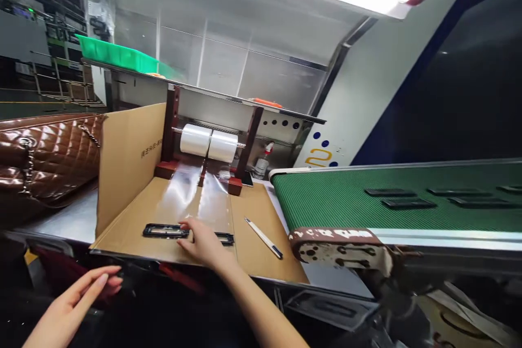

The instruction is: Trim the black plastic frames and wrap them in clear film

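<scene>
My right hand [204, 243] is over the cardboard, thumb and forefinger on either side of a long, narrow black plastic frame [161, 231]. Beyond my wrist more black frame shows; my hand covers the middle, so I cannot tell whether it is one piece or two. Two strips of clear film [214, 198] run toward the hand from two white film rolls [196, 140] on a dark red stand. My left hand [84, 296] hovers in front of the bench edge, fingers stretched out and holding nothing visible. A white pen [263, 237] with a black end lies right of the right hand.
A green conveyor belt [326, 196] on the right carries several black frames [409, 203]. An upright cardboard flap [128, 163] borders the left side, beside a brown quilted bag [49, 157]. Above runs a shelf with a green tray [118, 55]. A small bottle [261, 163] stands behind.
</scene>
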Demonstrator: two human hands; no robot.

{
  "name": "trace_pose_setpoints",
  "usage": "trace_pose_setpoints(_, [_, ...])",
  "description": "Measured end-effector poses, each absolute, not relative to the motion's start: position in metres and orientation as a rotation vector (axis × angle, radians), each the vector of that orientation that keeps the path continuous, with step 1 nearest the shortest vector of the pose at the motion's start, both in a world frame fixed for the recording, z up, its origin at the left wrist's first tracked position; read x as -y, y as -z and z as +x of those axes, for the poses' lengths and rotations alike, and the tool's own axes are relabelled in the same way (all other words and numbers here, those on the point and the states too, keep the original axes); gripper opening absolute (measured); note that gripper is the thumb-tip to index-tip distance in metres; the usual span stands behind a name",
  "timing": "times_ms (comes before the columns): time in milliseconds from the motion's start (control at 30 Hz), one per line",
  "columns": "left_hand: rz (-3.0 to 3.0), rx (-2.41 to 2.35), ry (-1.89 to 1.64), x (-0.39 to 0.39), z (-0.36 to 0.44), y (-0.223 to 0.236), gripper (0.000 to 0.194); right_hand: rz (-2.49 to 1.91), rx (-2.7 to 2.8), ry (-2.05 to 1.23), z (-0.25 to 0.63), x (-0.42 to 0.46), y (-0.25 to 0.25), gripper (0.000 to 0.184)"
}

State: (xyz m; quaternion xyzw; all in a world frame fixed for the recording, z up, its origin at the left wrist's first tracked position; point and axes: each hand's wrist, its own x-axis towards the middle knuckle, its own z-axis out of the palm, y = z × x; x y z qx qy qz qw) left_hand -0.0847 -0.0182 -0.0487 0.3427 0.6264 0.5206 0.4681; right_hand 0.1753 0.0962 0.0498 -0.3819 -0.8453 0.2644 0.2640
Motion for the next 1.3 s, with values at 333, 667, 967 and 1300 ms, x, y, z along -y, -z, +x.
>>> trace_pose_setpoints(333, [1.255, -1.609, -1.213, -0.064, -0.103, 0.022, 0.079, -1.036, 2.424, -0.883, 0.155, -0.154, -0.035, 0.046])
trace_pose_setpoints(667, [1.959, -1.653, -0.937, -0.114, -0.083, 0.010, 0.060, -1.019, 2.386, -1.096, 0.166, -0.167, -0.045, 0.038])
trace_pose_setpoints(967, [2.061, -1.653, -0.848, -0.115, -0.087, 0.010, 0.053, -1.087, 2.422, -0.907, 0.163, -0.154, -0.038, 0.049])
trace_pose_setpoints(1300, [2.162, -1.636, -0.744, -0.117, -0.098, 0.006, 0.057, -1.030, 2.467, -0.895, 0.167, -0.151, -0.041, 0.044])
